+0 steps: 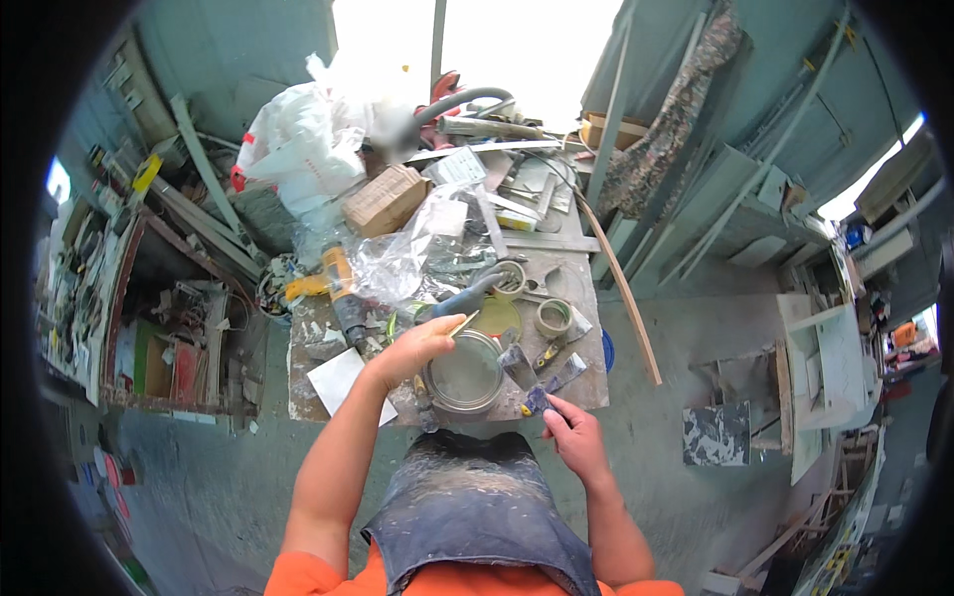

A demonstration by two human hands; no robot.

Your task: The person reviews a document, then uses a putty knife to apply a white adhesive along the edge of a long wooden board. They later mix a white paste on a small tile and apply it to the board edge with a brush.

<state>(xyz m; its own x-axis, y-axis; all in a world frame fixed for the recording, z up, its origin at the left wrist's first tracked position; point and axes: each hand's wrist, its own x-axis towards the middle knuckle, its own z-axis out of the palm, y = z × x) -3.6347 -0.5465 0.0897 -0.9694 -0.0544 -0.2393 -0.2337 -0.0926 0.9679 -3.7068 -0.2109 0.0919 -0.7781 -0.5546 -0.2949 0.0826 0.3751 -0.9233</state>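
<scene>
My right hand (576, 437) is closed around the dark handle of a putty knife (519, 366), whose broad blade points away from me over the bench's near edge. My left hand (417, 353) pinches a thin, flat, yellowish piece (464, 324), seen nearly edge-on, so its kind is unclear. Below that piece stands a round tin (464, 375) with a shiny rim and greyish inside. Behind the tin is a yellowish round lid or dish (499, 319), partly covered. A second scraper (567, 372) lies just right of the putty knife.
Two tape rolls (553, 318) lie on the cluttered workbench (592, 395). A yellow power drill (338, 273), a white sheet (343, 382), a cardboard box (387, 200) and plastic bags (308, 139) crowd its left and back. A long wooden strip (630, 308) juts past its right side.
</scene>
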